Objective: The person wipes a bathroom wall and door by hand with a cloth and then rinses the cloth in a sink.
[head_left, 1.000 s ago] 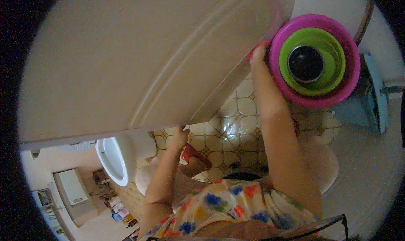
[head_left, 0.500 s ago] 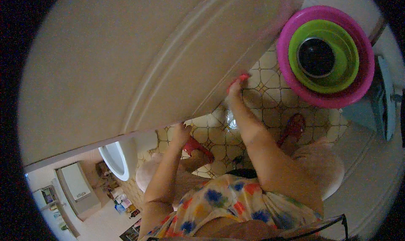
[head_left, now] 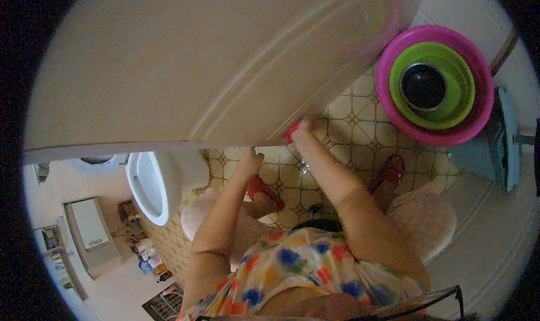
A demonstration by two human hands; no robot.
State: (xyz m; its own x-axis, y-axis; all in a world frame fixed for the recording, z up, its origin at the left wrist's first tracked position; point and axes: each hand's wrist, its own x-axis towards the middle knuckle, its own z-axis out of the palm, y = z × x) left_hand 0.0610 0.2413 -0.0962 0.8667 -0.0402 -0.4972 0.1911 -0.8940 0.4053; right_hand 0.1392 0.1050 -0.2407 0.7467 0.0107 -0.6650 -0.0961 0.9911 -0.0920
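Observation:
A large beige door panel (head_left: 140,68) with a moulded groove fills the upper left. My right hand (head_left: 304,127) is closed on a red cloth (head_left: 290,133) and presses it against the panel near its lower edge. To the left, my left hand (head_left: 251,159) grips the panel's edge; its fingertips are partly hidden. Both forearms reach forward over my knees. Beneath them lies the tiled floor (head_left: 349,147), where my feet stand in red slippers (head_left: 389,173).
At the right stands a pink basin (head_left: 388,104) holding a green basin (head_left: 464,96) and a dark round vessel (head_left: 423,87). A blue-grey bin (head_left: 509,141) is beside them. Left of me are a white toilet (head_left: 147,186), a small cabinet (head_left: 93,231) and several bottles (head_left: 149,259).
My right hand has slid the red cloth left and nearer to me along the panel. The panel's edge has shifted in view, and more of the toilet shows. My left hand stays at the edge.

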